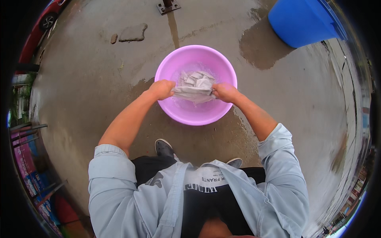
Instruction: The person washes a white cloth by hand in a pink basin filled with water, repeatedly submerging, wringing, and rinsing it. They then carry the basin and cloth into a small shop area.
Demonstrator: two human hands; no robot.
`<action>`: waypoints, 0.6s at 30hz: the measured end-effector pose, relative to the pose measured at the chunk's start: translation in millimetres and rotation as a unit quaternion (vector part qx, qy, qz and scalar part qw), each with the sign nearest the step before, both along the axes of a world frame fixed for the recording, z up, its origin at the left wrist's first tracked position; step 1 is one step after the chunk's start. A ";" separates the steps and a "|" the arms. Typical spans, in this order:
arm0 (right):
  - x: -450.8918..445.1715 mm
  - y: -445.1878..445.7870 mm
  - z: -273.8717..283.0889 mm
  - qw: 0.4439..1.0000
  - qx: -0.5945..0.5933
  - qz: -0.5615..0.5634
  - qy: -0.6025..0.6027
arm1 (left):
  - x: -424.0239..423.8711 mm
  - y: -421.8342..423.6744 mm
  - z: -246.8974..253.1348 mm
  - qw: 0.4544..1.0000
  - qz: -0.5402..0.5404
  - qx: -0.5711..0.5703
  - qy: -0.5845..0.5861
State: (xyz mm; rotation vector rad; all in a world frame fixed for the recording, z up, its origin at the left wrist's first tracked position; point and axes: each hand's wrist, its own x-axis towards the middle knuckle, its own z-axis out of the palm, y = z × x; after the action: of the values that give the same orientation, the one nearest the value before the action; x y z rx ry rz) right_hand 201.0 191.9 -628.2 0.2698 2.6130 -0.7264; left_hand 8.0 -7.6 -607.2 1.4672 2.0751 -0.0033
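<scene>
A pale grey wet cloth point(196, 86) is stretched between my two hands over a round pink plastic basin point(196, 117). My left hand point(162, 89) grips the cloth's left end, just above the basin's left rim. At the other end, my right hand point(226, 92) has its fingers closed on the fabric near the right rim. The middle of the cloth lies bunched and folded in shallow water inside the basin. Whether it is a garment or a towel, I cannot tell.
Wet concrete ground point(89, 89) surrounds the basin. A large blue plastic tub point(303, 23) stands at the upper right. Beyond the basin are a bolted metal post base point(168, 7) and a flat stone slab point(133, 32). My shoe point(164, 148) is close below the basin. A red car point(38, 26) is at the upper left.
</scene>
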 end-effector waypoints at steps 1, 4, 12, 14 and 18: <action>-1.8 7.5 38.9 0.998 -0.033 -0.047 0.041 | -13.0 -2.2 31.7 0.998 0.022 0.060 -0.025; -7.8 22.5 153.5 0.982 -0.057 -0.121 0.136 | -19.7 4.1 157.1 0.984 0.127 0.117 -0.047; -8.4 20.8 322.5 0.879 -0.020 -0.141 0.455 | -71.1 -19.3 329.4 0.893 -0.052 0.447 0.026; -7.1 28.2 330.6 0.845 -0.168 -0.103 0.497 | -70.3 -20.7 327.0 0.884 -0.045 0.464 0.008; -19.4 64.1 248.1 0.877 -0.052 -0.198 0.435 | -59.9 -11.2 289.7 0.857 0.027 0.504 -0.105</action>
State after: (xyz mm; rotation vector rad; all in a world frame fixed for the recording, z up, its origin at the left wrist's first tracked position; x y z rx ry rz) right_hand 181.6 256.0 -380.2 0.5635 3.3790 -1.3851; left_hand -51.9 -18.8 -317.5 1.8218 1.9786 1.3874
